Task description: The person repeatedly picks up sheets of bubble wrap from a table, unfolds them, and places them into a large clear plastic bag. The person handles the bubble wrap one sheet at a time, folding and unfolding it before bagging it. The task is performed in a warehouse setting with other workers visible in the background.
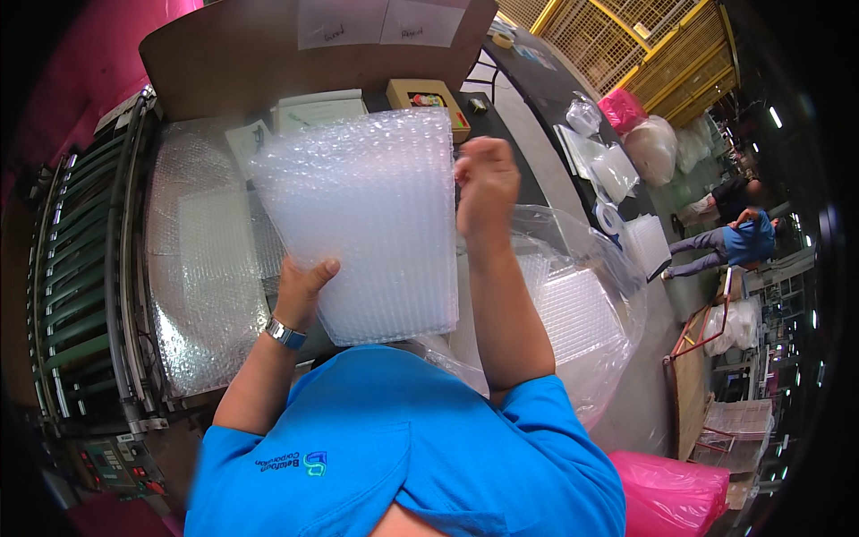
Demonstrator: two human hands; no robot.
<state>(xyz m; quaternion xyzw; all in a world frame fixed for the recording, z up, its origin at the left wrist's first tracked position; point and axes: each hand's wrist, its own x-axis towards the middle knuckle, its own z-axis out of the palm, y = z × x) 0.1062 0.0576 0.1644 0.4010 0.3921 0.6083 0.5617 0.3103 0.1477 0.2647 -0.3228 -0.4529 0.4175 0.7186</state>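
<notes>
I hold up a stack of clear bubble-wrap bags (367, 224) in front of my chest. My left hand (300, 291) grips its lower left edge, thumb on the front. My right hand (485, 183) is closed on the upper right edge. Beneath them, on the work surface, lies a sheet of bubble wrap (201, 259). To my right stands a large clear plastic bag (591, 313) holding more bubble-wrap pieces.
A machine with green rollers (76, 259) runs along the left, with a control panel (116, 461) below. A cardboard board (268, 63) stands behind, beside a small yellow box (429, 98). Pink bags (671, 492) and another person (743, 242) are at the right.
</notes>
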